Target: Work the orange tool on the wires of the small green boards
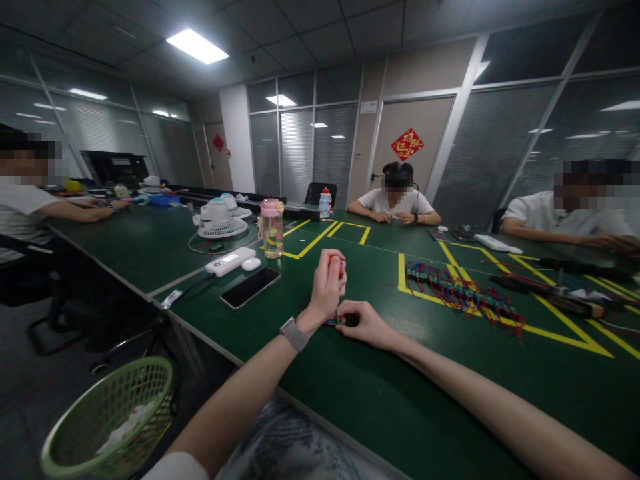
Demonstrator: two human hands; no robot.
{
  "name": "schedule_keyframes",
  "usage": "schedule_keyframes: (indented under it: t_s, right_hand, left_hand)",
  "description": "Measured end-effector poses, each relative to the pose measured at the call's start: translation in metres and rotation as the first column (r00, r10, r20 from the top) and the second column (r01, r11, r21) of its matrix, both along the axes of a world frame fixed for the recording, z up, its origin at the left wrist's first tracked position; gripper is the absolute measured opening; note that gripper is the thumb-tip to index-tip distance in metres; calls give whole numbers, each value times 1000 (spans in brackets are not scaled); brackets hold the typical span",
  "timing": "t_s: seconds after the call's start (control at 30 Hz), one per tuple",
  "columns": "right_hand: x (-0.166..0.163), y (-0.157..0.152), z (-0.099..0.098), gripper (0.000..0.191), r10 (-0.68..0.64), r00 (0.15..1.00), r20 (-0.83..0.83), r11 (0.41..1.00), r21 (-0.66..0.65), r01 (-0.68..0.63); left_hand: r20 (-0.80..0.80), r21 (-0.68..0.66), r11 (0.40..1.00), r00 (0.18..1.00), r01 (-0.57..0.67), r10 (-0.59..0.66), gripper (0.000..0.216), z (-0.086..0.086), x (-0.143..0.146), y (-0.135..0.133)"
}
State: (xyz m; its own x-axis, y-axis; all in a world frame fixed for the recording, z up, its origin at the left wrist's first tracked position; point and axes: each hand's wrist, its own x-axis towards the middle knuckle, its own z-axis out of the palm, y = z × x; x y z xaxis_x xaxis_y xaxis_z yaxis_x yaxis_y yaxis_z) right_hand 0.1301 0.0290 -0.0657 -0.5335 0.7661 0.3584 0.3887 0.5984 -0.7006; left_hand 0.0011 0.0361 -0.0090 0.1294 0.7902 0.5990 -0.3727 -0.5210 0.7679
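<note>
My left hand (327, 283) is raised above the table in a fist, wrapped round an orange-red handle (343, 265). Most of that tool is covered by the fingers, so its kind does not show. Just below and to the right, my right hand (367, 323) rests low on the table with thumb and fingers pinched. Between its fingertips is a small circuit board with coloured wires (331, 323), largely hidden behind the left wrist. To the right lies a row of green circuit boards (460, 293) with red and blue wires.
A black phone (250, 288), a white power strip (231, 261), a pink-lidded bottle (273, 230) and a white fan (220, 220) stand left of my hands. Yellow tape (555, 337) marks the green table. A green basket (107, 417) is below left. Several people sit around.
</note>
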Motion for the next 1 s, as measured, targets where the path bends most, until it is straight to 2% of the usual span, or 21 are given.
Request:
schedule_keyframes:
  t_s: [0.27, 0.57, 0.77, 0.87, 0.93, 1.0]
  right_hand:
    - [0, 1, -1, 16, 6, 1000, -7, 1000, 1, -6]
    - [0, 3, -4, 14, 4, 1000, -16, 1000, 19, -3]
    - [1, 2, -3, 14, -1, 1000, -4, 1000, 20, 1]
    - [1, 1, -2, 14, -3, 1000, 7, 1000, 10, 3]
    - [0, 1, -1, 14, -6, 1000, -1, 1000, -5, 6]
    - [0, 0, -1, 18, -17, 1000, -10, 1000, -26, 17]
  left_hand:
    - [13, -5, 1000, 1000, -16, 16, 21, -1, 0, 2]
    - [-95, 28, 999, 995, 29, -26, 22, -2, 1, -1]
    - [-160, 128, 991, 987, 48, -28, 33, 11, -5, -3]
    - [-176, 107, 992, 983, 72, -52, 33, 15, -10, -1]
    - [-203, 99, 995, 979, 32, -11, 30, 15, -13, 2]
    - [-215, 140, 986, 969, -93, 122, 24, 14, -15, 4]
